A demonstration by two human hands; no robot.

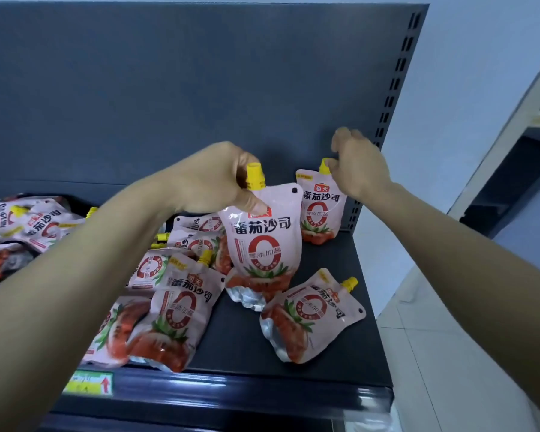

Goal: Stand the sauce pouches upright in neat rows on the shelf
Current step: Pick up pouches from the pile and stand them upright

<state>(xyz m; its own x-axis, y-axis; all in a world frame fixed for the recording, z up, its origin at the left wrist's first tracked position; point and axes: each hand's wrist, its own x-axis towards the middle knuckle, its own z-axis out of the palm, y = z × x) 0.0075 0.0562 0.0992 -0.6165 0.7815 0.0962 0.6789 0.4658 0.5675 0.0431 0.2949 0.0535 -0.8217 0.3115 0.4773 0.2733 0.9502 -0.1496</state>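
Observation:
My left hand (212, 179) grips a pink tomato-sauce pouch (264, 244) by its top corner, beside the yellow cap, and holds it upright above the dark shelf (334, 357). A second pouch (320, 210) stands upright at the back right corner. My right hand (357, 163) touches its yellow cap with the fingertips; whether it grips the cap is unclear. One pouch (312, 316) lies flat at the front right. Several more pouches (172, 304) lie jumbled to the left and under my left arm.
The shelf's dark back panel (169, 88) rises behind, with a slotted upright (390, 98) at the right. A price label (89, 383) sits on the shelf's front rail. Beyond the right edge is a tiled floor (449, 353) and a white wall.

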